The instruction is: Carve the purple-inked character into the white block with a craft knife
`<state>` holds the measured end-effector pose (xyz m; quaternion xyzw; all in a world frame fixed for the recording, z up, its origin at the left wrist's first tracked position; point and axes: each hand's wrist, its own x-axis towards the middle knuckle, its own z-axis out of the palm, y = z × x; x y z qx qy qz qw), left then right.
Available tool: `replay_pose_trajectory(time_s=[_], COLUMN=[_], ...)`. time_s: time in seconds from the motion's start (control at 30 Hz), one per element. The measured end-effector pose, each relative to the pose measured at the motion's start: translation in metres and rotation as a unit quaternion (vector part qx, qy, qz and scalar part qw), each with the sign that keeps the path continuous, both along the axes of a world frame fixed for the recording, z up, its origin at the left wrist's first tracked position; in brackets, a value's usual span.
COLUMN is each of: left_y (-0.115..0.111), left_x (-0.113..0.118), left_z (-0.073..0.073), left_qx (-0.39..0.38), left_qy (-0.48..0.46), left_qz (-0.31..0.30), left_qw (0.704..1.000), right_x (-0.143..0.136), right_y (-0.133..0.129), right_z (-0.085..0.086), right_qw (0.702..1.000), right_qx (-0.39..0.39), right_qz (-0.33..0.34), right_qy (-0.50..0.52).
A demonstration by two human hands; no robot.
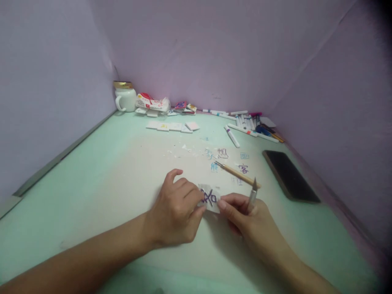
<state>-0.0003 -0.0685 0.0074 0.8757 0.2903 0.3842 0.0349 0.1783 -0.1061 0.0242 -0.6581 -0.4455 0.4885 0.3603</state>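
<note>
Pale grey slip (211, 198) is showing thick, dark purple strokes and is catching a dull sheen between the hands, over the table (101, 192); left hand (179, 210) and right hand (252, 218) are pinching opposite edges, the right also gripping a craft knife (252, 198).

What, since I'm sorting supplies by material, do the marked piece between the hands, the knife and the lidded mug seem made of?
Marked piece: pale grey, faintly shiny; paper, plastic or rubber, unclear which.
Knife: probably metal, given its silvery handle.
Mug: likely glazed ceramic, smooth and white; its lid looks like metal, shiny gold.
</note>
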Motion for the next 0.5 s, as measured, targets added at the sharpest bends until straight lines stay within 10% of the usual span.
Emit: replay_pose_trajectory(time_s=[0.5], left_y=[-0.004], left_x=[0.002], left_z=[-0.003], left_qx=[0.119], left_qy=[0.077], left_qz=[0.034], left_qw=[0.989], right_x=[-0.010], right_y=[-0.009], right_z=[-0.012], right_qw=[0.986], right_qx=[0.108], right_qz=[0.039], right_qy=[-0.119])
